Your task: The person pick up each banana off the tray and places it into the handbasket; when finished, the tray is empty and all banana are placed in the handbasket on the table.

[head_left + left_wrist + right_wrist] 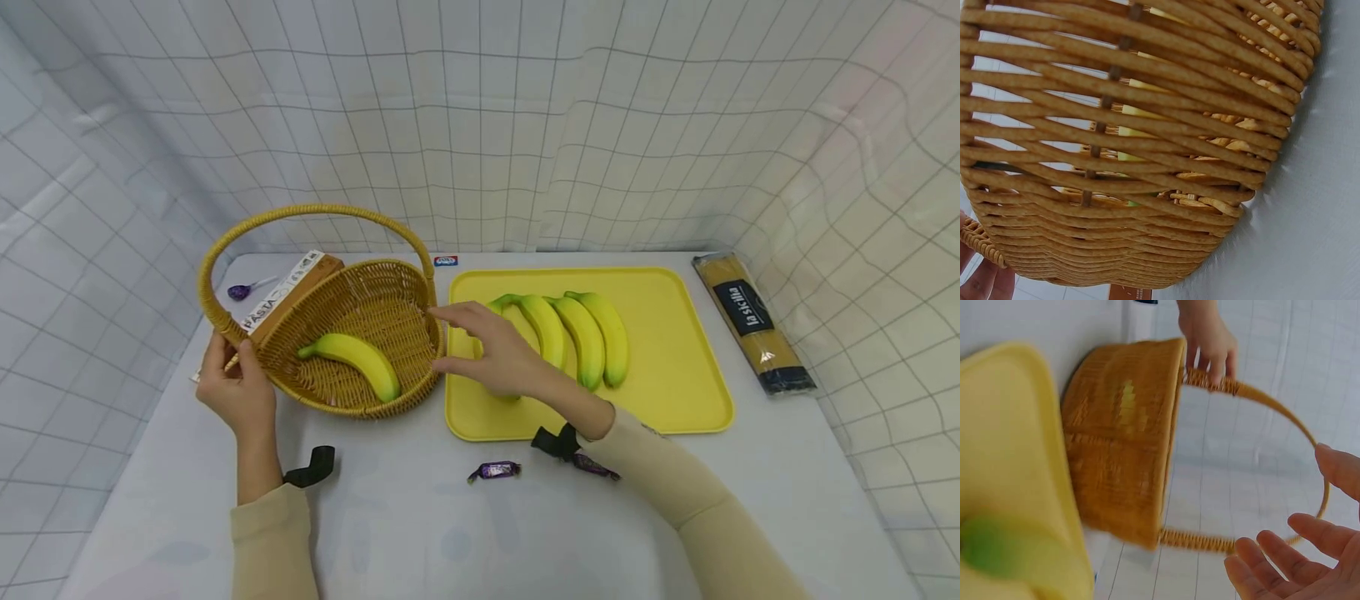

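A wicker basket (408, 325) with a tall arched handle stands left of centre, with one banana (360, 360) lying inside. My left hand (243, 392) grips the base of the handle at the basket's left rim; the right wrist view also shows its fingers there. My right hand (498, 350) hovers between the basket's right side and a yellow tray (675, 350), its fingers spread and nothing held. On the tray lie several bananas (581, 333), partly hidden behind this hand. In the left wrist view the basket's woven wall (1147, 137) fills most of the picture.
A pasta box (288, 287) and a purple lollipop (240, 292) lie behind the basket. To the tray's right is a spaghetti pack (753, 321). Wrapped candies (495, 471) lie in front of the tray, and a small blue-and-red packet (446, 261) at the back.
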